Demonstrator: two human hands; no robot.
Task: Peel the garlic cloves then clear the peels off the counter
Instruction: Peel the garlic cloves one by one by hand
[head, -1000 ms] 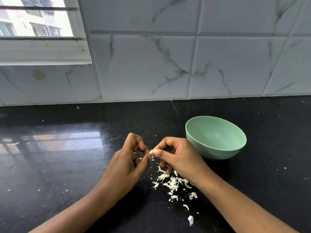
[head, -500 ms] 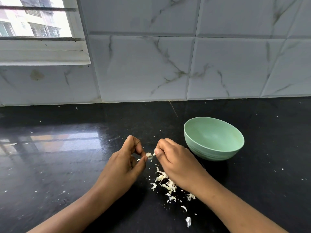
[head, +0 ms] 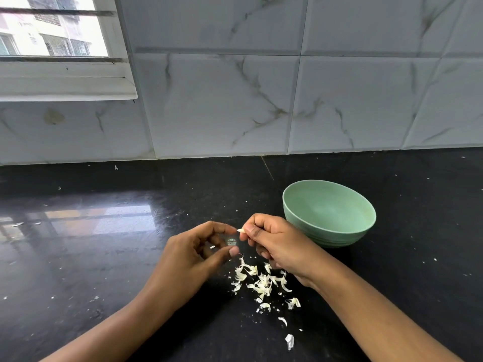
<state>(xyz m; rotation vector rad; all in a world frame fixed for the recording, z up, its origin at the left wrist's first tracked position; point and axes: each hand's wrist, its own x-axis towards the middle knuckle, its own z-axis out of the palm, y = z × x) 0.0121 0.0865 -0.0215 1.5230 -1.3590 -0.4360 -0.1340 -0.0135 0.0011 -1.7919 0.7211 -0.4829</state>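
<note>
No legible text, label, brand, number or sign was found. The bowl (head: 339, 236), the counter (head: 104, 270), the wall tiles (head: 222, 105) and the window frame (head: 65, 79) carried no markings. The building fronts seen through the window were too blurred to read.

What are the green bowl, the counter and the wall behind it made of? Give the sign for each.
Green bowl: likely matte plastic; dull, even colour, ribbed outside.
Counter: polished dark stone, probably granite; speckled, mirrors the window.
Wall: glossy ceramic tiles with marble veining; grout lines.
</note>
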